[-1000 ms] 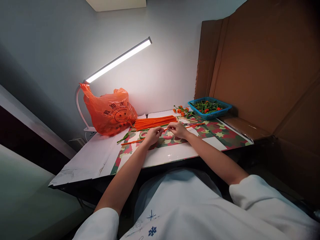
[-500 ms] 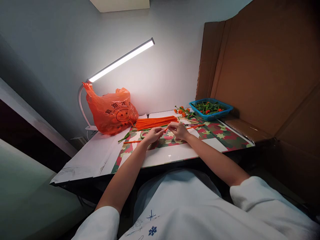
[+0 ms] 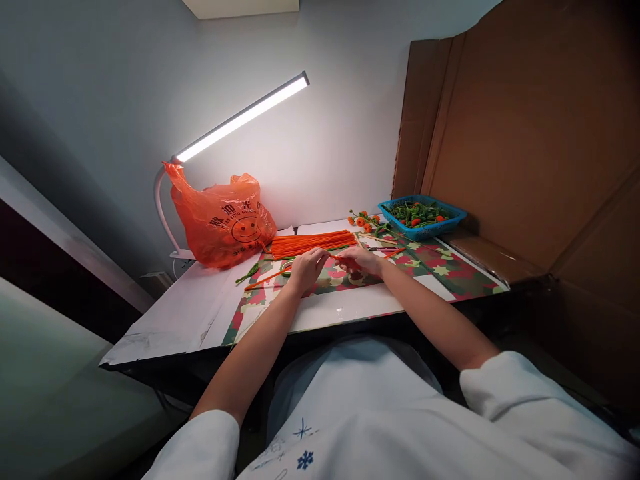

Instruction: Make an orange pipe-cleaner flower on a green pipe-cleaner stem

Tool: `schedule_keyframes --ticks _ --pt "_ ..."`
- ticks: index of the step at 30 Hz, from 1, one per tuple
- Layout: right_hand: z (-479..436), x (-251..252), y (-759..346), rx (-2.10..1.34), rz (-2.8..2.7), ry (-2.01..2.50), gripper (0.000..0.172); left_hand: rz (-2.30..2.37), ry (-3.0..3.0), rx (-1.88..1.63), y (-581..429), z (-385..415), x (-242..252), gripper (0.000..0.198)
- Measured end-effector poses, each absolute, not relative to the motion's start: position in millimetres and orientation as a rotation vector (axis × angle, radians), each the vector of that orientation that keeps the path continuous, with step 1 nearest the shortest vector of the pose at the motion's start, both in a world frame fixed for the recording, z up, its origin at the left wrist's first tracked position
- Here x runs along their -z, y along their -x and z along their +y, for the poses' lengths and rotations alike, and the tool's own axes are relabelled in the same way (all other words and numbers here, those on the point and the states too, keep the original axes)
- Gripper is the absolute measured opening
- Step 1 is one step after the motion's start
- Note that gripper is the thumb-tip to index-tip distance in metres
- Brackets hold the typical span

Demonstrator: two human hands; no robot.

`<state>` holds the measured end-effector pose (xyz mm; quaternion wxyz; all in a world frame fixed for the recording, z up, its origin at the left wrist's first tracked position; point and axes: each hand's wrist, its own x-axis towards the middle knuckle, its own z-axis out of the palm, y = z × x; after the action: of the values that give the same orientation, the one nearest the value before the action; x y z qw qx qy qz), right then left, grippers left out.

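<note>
My left hand and my right hand meet over the patterned mat on the desk. Both pinch one orange pipe cleaner, whose free end slants down to the left, past a small roll of green tape. A wound orange part shows under my right fingers. Just behind the hands lies a bundle of orange pipe cleaners.
An orange plastic bag stands at the back left under a lit desk lamp. A blue basket of green and orange pieces sits at the back right, small orange flowers beside it. Cardboard sheets wall the right side.
Both hands have turned and drawn closer together. The pipe cleaner's left end has lifted and now slants instead of lying flat on the mat.
</note>
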<state>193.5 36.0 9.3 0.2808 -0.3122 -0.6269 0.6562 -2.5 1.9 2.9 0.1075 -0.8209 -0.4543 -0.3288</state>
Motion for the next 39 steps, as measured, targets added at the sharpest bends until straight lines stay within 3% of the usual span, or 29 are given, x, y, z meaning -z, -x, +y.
schedule_keyframes --ticks 8,20,25,33,39 --pt "41.0 -6.0 -199.0 -1.927 -1.705 0.712 0.024 -1.284 2.405 0.928 3.4 2.3 -2.4 0.027" --pt "39.2 -2.8 -195.3 -1.753 -1.831 0.689 0.029 -1.262 2.445 0.869 5.9 6.2 -1.4 0.025" --pt "38.5 3.4 -191.2 -1.377 -1.978 0.861 0.028 -1.276 2.477 0.847 6.7 6.5 -0.6 0.023" --pt "33.5 8.1 -187.1 -0.429 -2.374 0.93 0.017 -1.466 2.539 0.646 2.7 3.1 -4.5 0.026" --pt "24.6 -1.7 -181.0 0.05 -2.602 1.108 0.02 -1.645 2.549 0.598 1.8 2.2 -7.7 0.027"
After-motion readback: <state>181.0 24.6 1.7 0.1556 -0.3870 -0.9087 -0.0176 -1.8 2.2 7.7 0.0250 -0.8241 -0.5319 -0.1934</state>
